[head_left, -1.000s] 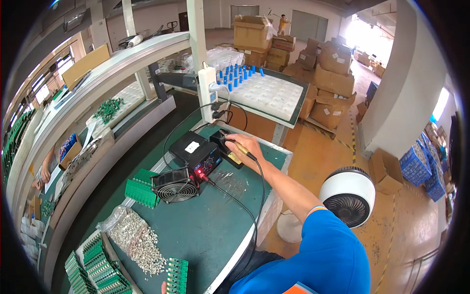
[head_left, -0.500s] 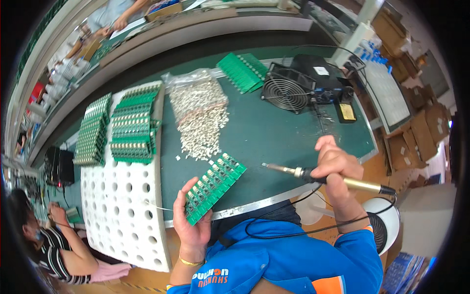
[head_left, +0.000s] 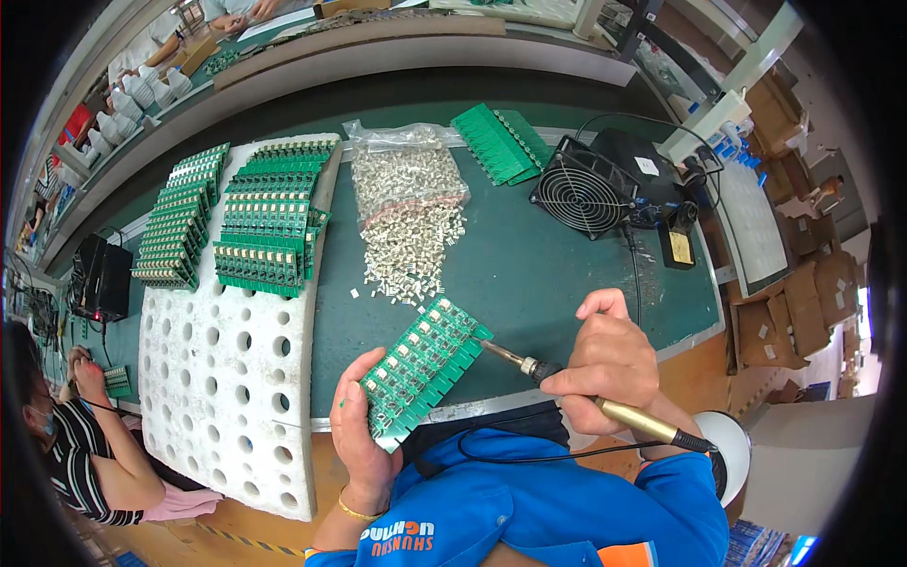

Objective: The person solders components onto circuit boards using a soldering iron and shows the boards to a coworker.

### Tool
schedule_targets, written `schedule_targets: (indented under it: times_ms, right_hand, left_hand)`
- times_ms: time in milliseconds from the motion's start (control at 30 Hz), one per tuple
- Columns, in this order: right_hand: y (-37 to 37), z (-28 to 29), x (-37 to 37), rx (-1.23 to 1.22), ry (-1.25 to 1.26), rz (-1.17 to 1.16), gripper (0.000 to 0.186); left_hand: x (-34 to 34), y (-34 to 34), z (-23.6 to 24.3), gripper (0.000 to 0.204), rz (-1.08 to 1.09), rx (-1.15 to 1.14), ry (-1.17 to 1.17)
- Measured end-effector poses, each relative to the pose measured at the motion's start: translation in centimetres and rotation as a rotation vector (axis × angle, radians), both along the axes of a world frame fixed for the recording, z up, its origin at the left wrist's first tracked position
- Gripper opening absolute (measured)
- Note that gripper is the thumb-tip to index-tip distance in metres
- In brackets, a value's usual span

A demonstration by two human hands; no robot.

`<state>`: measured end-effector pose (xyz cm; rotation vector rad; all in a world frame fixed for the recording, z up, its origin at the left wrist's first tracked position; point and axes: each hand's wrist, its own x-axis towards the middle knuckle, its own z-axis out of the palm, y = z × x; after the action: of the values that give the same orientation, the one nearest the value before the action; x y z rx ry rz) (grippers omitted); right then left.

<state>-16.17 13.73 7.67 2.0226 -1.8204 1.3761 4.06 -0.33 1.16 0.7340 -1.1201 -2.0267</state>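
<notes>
A green circuit board panel with a row of small white connectors is gripped at its lower left end by my left hand. It tilts up toward the right above the table's front edge. My right hand is closed round a soldering iron with a gold-coloured handle. The iron's tip is at the panel's right edge; whether it touches cannot be made out. Beyond the panel lies a heap of small white connectors, spilling from a clear plastic bag.
Stacked circuit panels stand on a white foam board with holes, at left. Bare green panels lie at the back. A black fan and a soldering station are at back right. Another person sits at left.
The soldering iron has moved left, bringing its tip to the panel's edge. The panel has turned to show more of its face. The whole view has shifted slightly.
</notes>
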Motion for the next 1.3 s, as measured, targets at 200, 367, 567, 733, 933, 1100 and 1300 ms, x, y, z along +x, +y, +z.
schedule_targets:
  times_ms: [200, 367, 567, 733, 933, 1100, 1300]
  right_hand:
    - [-0.4, -0.1, -0.1, -0.001, 0.068, 0.009, 0.022]
    - [-0.5, -0.5, 0.2, 0.0, 0.12, 0.025, 0.022]
    - [-0.3, -0.9, 0.3, 0.001, 0.113, 0.006, 0.021]
    - [-0.6, -1.0, 0.1, 0.007, -0.009, -0.004, 0.018]
    - [0.5, 0.1, -0.8, 0.005, -0.179, -0.007, 0.018]
    - [0.2, 0.3, -0.8, 0.0, -0.116, 0.005, 0.022]
    - [-0.1, 0.1, -0.5, -0.013, -0.088, 0.012, 0.023]
  left_hand:
    - [0.0, 0.1, 0.1, 0.05, 0.016, -0.071, -0.04]
    - [0.1, 0.3, -0.1, 0.05, 0.048, -0.081, -0.062]
    - [0.0, 0.5, 0.0, 0.049, 0.059, -0.076, -0.049]
    - [0.3, 0.5, -0.4, 0.049, 0.05, -0.08, -0.049]
    - [0.0, 0.2, -0.3, 0.05, 0.047, -0.048, -0.038]
    - [-0.2, 0.2, -0.2, 0.049, 0.05, 0.0, -0.014]
    - [0.0, 0.1, -0.3, 0.049, 0.042, -0.048, -0.031]
